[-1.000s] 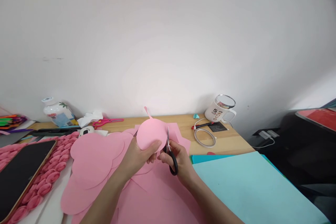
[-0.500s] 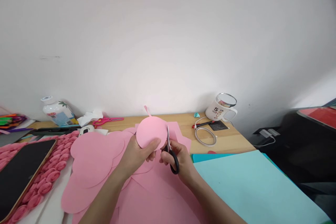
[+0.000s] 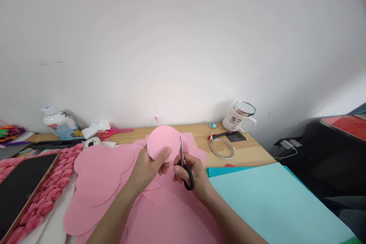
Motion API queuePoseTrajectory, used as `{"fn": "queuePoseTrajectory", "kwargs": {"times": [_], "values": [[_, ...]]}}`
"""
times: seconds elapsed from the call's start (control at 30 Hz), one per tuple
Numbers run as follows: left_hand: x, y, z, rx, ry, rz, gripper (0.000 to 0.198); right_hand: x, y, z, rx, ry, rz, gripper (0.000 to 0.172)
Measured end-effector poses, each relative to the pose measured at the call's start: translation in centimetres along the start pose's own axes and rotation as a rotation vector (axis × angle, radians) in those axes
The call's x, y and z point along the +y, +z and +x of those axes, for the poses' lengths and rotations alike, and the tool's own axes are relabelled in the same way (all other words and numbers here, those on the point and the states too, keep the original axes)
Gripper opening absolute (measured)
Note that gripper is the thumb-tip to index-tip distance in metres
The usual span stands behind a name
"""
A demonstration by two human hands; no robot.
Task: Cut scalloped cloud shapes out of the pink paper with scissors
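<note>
A round pink paper piece (image 3: 161, 140) is pinched in my left hand (image 3: 150, 166), the thumb on its face and the fingers behind. My right hand (image 3: 194, 173) is closed around black-handled scissors (image 3: 188, 177), whose blades point up along the right edge of the round piece. Whether the blades grip paper is hard to make out. A thin pink strip (image 3: 157, 121) shows behind the round piece's top. Under both hands lie several pink paper sheets (image 3: 171, 213), and cloud-shaped pink cutouts (image 3: 100, 171) overlap at the left.
A phone (image 3: 24, 190) rests on a pink ruffled mat (image 3: 47, 198) at left. Behind stand a white bottle (image 3: 61, 124) and pink scissors (image 3: 114, 132). A mug (image 3: 238, 118), a coiled cable (image 3: 223, 148) and light blue paper (image 3: 271, 202) are at right.
The view has shifted slightly, so everything sits a little further left. My right hand and the scissors keep almost the same place beside the round piece, which stays in my left hand.
</note>
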State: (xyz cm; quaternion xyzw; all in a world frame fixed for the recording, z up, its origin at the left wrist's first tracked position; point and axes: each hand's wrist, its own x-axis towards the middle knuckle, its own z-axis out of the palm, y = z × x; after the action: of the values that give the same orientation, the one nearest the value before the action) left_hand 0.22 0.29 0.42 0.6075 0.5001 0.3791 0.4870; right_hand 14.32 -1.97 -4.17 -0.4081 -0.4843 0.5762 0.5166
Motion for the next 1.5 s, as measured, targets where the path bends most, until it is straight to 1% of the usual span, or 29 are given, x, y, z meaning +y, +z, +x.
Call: {"fn": "queuePoseTrajectory", "kwargs": {"times": [0.1, 0.2, 0.3, 0.43, 0.6, 0.87, 1.17, 1.33, 1.5], "values": [[-0.1, 0.2, 0.0, 0.031, 0.011, -0.024, 0.038, 0.2, 0.0, 0.1, -0.027, 0.004, 0.019, 0.013], [0.2, 0.2, -0.1, 0.051, -0.034, -0.044, 0.033, 0.3, 0.0, 0.2, -0.027, 0.002, 0.026, 0.018], [0.7, 0.2, -0.2, 0.027, -0.065, -0.047, 0.028, 0.1, -0.1, 0.3, -0.032, -0.043, 0.034, 0.023], [0.9, 0.0, -0.3, -0.023, -0.046, -0.071, 0.026, -0.1, -0.2, 0.1, -0.055, -0.076, 0.049, 0.025], [0.6, -0.1, -0.3, -0.042, -0.042, -0.081, 0.029, -0.2, -0.2, 0.0, -0.044, -0.063, 0.022, 0.022], [0.6, -0.2, -0.1, -0.007, -0.053, -0.046, 0.034, -0.3, -0.2, 0.1, -0.021, -0.027, -0.015, 0.012], [0.6, -0.2, -0.2, 0.037, -0.029, -0.06, 0.035, -0.2, 0.0, 0.0, 0.0, 0.024, -0.012, 0.011], [0.3, -0.4, 0.0, 0.082, 0.004, -0.056, 0.036, 0.0, 0.0, -0.1, -0.014, 0.028, -0.023, 0.012], [0.2, -0.3, 0.0, 0.091, -0.005, -0.033, 0.037, 0.0, 0.0, -0.1, -0.006, 0.018, -0.027, 0.013]]}}
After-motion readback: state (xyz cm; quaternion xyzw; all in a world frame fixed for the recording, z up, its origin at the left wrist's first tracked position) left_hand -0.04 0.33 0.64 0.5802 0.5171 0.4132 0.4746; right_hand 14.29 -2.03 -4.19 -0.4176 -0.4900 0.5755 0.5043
